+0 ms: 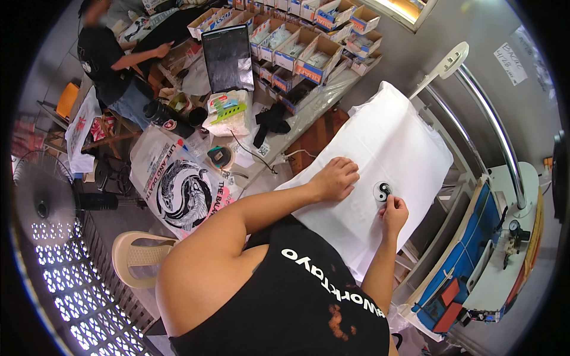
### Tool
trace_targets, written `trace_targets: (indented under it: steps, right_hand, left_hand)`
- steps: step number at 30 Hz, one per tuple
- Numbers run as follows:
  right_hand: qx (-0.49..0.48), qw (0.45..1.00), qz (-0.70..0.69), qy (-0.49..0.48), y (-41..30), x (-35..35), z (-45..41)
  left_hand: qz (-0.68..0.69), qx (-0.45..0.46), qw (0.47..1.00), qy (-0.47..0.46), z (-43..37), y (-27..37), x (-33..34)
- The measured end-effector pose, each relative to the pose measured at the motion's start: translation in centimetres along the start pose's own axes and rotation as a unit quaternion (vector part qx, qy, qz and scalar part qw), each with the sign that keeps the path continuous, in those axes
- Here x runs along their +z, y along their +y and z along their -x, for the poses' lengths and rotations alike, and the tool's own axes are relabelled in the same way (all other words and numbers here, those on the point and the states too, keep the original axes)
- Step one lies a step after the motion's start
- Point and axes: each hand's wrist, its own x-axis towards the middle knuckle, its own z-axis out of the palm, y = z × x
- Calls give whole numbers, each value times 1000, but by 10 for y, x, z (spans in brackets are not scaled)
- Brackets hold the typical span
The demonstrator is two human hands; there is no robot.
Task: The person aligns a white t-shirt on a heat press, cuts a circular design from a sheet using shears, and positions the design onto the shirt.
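Note:
A white T-shirt [401,133] lies spread over a flat platen in front of me. On it rests a small round black-and-white yin-yang transfer on clear film [382,192]. The fingertips of my right hand [395,211] pinch the film's lower right edge. My left hand [336,179] lies on the shirt to the left of the film, fingers loosely curled and pressing on the cloth; nothing is seen in it. Whether the film is stuck to the cloth cannot be told.
Curved chrome bars [490,111] of a press stand at the right. Left of the shirt, a table holds a tape roll [220,156], black cloth [271,122] and a large printed film [178,182]. Cardboard boxes [318,60] are stacked behind. A co-worker [107,62] stands at the upper left.

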Motion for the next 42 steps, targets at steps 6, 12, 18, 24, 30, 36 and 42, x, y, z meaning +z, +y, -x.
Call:
trace_targets:
  steps: [6, 12, 18, 24, 30, 36, 42]
  right_hand:
    - [-10, 999, -14, 36, 0, 5, 5]
    - [-76, 993, 20, 92, 3, 12, 6]
    - [-58, 989, 51, 126, 4, 16, 2]
    - [-60, 985, 76, 146, 2, 19, 4]
    - [-65, 982, 83, 158, 5, 19, 2]
    - [-72, 981, 92, 152, 6, 19, 3]
    - [-72, 982, 89, 150, 4, 21, 5]
  left_hand:
    - [-183, -20, 958, 219, -38, -106, -94]
    - [-444, -235, 852, 145, -47, -241, -250]
    - [-462, -248, 847, 87, -60, -276, -288]
    - [-449, -248, 856, 67, -60, -299, -293]
    - [-440, -187, 871, 112, -32, -300, -283]
    - [-358, -249, 900, 20, 26, -264, -236]
    - [-351, -305, 885, 21, 58, -255, -225]
